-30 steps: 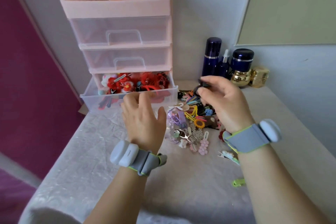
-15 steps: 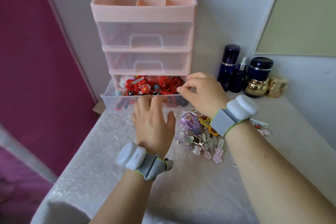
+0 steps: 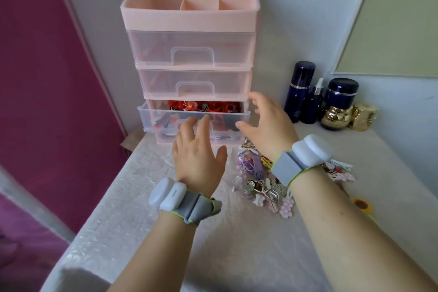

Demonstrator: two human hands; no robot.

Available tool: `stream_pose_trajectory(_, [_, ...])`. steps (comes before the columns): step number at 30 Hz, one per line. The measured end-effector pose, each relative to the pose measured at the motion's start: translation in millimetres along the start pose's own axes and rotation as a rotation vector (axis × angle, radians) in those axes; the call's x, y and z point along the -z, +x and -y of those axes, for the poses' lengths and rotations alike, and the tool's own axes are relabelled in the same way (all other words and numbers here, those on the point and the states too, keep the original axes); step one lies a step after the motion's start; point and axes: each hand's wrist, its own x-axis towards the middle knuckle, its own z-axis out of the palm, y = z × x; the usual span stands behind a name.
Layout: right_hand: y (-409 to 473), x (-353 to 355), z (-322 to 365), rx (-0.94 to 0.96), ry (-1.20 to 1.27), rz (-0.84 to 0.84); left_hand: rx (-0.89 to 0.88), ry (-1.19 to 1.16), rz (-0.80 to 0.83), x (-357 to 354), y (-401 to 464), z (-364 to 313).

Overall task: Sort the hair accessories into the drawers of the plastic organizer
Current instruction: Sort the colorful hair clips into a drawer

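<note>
The bottom drawer (image 3: 193,123) has slid nearly shut — left hand (image 3: 198,156) fingers straight, pressing its front; right hand (image 3: 267,123), now released and empty, beside it.

Organizer (image 3: 189,19) pink, drawers (image 3: 189,47) clear. Bottom drawer (image 3: 147,118) holds red accessories (image 3: 189,106). Pile (image 3: 256,178) lilac, pink, silver, yellow. Bottles (image 3: 299,92) navy; jars (image 3: 336,116) gold. Surface (image 3: 237,244) pale, crinkle-patterned. Wristbands (image 3: 184,201) grey, lime-edged.
</note>
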Motion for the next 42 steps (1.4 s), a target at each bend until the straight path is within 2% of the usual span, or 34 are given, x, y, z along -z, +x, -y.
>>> stream_pose_trajectory(3, [-0.4,-10.0,-2.6,-0.039,0.017,-0.122,0.007,0.036,0.066,-4.6,4.2,2.3])
stream_pose_trajectory(5, [-2.6,-13.2,-1.8,-0.004,0.048,-0.24,0.005,0.074,0.117,-8.6,7.5,3.3])
stream_pose_trajectory(6, [-2.9,-14.3,-1.1,0.021,0.065,-0.243,0.002,0.091,0.142,-10.8,9.4,3.9])
stream_pose_trajectory(12, [-0.9,-26.1,0.4,0.008,0.119,0.149,-0.005,0.165,0.239,-22.1,22.2,6.4])
stream_pose_trajectory(18, [1.4,-27.3,-1.5,-0.014,0.128,0.192,-0.041,0.142,0.206,-23.8,23.8,6.8])
stream_pose_trajectory(20, [1.2,-28.0,-1.1,-0.01,0.134,0.199,-0.087,0.002,0.076,-18.9,25.1,6.0])
stream_pose_trajectory(22, [1.1,-27.3,-3.0,-0.01,0.148,0.194,-0.111,-0.272,-0.098,-12.4,31.6,-0.4])
stream_pose_trajectory(24, [1.3,-25.9,-4.8,0.003,0.149,0.184,0.035,-0.591,-0.193,-2.8,41.3,-11.8])
stream_pose_trajectory(27, [0.5,-22.7,-5.6,0.017,0.154,0.15,0.369,-1.099,-0.18,12.8,60.0,-23.0])
stream_pose_trajectory(32, [-5.7,-14.3,-6.4,0.02,0.249,0.126,0.788,-1.693,0.009,32.3,81.9,-25.0])
stream_pose_trajectory(34, [-9.6,-9.2,-6.7,0.012,0.288,0.12,0.891,-1.772,0.029,36.6,86.2,-29.6])
stream_pose_trajectory(42, [-21.8,2.6,-6.9,-0.018,0.304,0.115,1.026,-1.8,0.016,41.1,85.2,-32.7])
